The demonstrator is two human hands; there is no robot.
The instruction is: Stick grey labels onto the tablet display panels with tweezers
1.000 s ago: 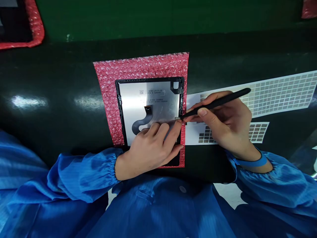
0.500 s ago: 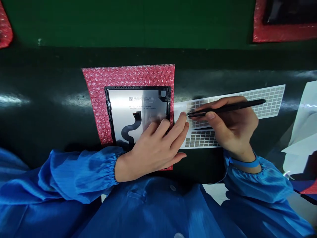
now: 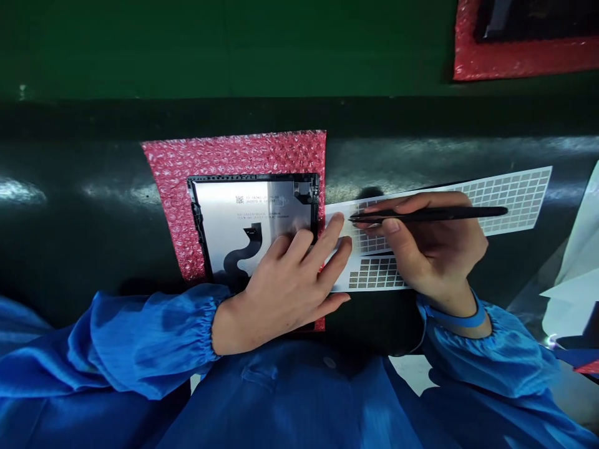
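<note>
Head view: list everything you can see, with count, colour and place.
bench top: 1, dark green, glossy, across the view
bubble wrap pad: 1, pink-red, on the bench
screen panel: 1, silver back, black frame, on the pad
ribbon cable: 1, black, on the panel
sticker sheet: 1, white with grey squares, right of the panel
tweezers: 1 pair, black, in the right hand, tips over the sheet
white sheets: several, far right
second bubble wrap pad: 1, red, top right
left hand: 1, open, on the panel
right hand: 1, above the sheet
sleeves: 2, blue, bottom

two hands (image 3: 285, 293) (image 3: 435, 249), one tweezers (image 3: 430, 214), one display panel (image 3: 253, 212)
</note>
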